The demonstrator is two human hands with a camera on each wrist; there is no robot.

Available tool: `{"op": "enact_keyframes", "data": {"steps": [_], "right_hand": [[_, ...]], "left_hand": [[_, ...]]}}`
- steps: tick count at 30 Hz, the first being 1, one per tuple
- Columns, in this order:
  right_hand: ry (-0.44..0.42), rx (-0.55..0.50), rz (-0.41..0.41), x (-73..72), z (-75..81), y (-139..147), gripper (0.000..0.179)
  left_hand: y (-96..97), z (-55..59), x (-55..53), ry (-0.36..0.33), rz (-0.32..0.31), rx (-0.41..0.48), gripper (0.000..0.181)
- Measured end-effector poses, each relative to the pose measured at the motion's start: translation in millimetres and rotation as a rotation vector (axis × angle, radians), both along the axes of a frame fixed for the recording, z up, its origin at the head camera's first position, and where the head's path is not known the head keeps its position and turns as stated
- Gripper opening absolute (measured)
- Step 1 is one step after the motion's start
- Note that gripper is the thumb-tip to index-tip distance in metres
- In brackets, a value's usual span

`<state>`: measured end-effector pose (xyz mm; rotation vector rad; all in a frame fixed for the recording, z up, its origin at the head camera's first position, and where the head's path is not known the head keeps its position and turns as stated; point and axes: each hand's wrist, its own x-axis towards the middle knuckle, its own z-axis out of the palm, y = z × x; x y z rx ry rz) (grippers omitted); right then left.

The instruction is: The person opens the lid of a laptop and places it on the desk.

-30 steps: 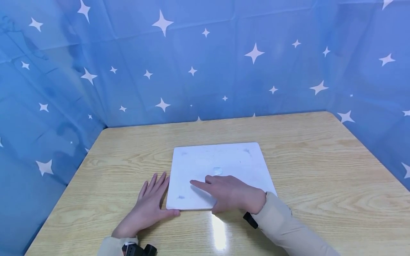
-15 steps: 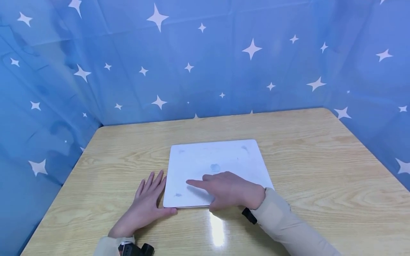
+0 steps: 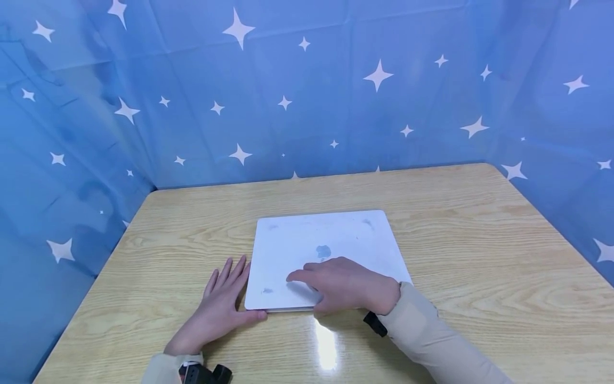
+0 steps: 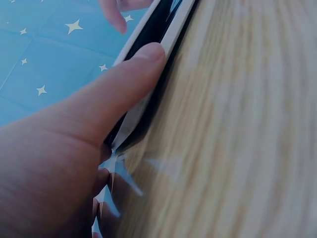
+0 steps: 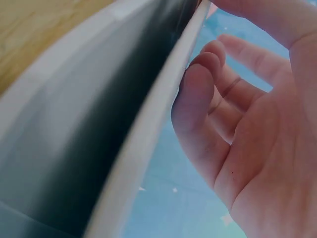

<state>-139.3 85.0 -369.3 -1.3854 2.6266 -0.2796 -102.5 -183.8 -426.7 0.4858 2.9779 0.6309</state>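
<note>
A closed-looking silver laptop [image 3: 288, 240] with an apple mark lies on the wooden table. In the wrist views, a dark gap shows between its lid [image 5: 143, 129] and base, so the lid is slightly raised. My left hand [image 3: 216, 314] rests at the near left corner, fingers stretched along the side; its thumb [image 4: 133, 74] presses on the front edge. Over the front middle of the lid is my right hand [image 3: 347, 288], thumb at the lid's front edge and index finger bent down toward the top. Its other fingers look curled in the right wrist view; the thumb tip's contact is hidden.
Blue cloth [image 3: 336, 90] printed with white stars hangs behind and beside the wooden table [image 3: 479, 256]. A bright light reflection [image 3: 326, 344] lies on the tabletop in front of the laptop. Each wrist carries a small black device.
My right index finger, stretched out straight before, is now bent down with its tip drawn back. The apple mark on the lid looks darker. My left hand keeps its place.
</note>
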Motion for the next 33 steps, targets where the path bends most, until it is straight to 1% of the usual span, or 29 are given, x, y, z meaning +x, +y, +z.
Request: {"op": "enact_keyframes", "data": {"steps": [2, 6, 8, 15, 23, 27, 33], "right_hand": [[-0.006, -0.015, 0.003, 1.2, 1.0, 0.2, 0.050], [-0.016, -0.038, 0.006, 2.2, 1.9, 1.2, 0.027], [-0.014, -0.043, 0.013, 2.0, 1.3, 1.0, 0.021], [-0.013, -0.040, 0.027, 1.6, -0.3, 0.0, 0.019], [-0.012, -0.051, 0.030, 1.6, 2.3, 0.6, 0.018], [-0.015, -0.054, 0.027, 1.3, 4.0, 1.7, 0.017], [0.003, -0.069, 0.034, 1.5, 8.3, 3.4, 0.017]], "left_hand": [[-0.5, -0.7, 0.3, 0.002, 0.003, -0.002, 0.105], [-0.9, -2.3, -1.1, 0.004, 0.002, 0.003, 0.105], [-0.9, -2.9, -1.4, 0.000, 0.004, 0.011, 0.105], [-0.2, -3.1, -1.7, -0.009, 0.011, 0.029, 0.105], [-0.9, -4.0, -2.2, -0.021, 0.018, 0.041, 0.105], [-1.0, -4.6, -1.9, -0.016, 0.013, 0.046, 0.104], [-1.1, -4.9, -1.3, -0.001, 0.000, 0.057, 0.100]]}}
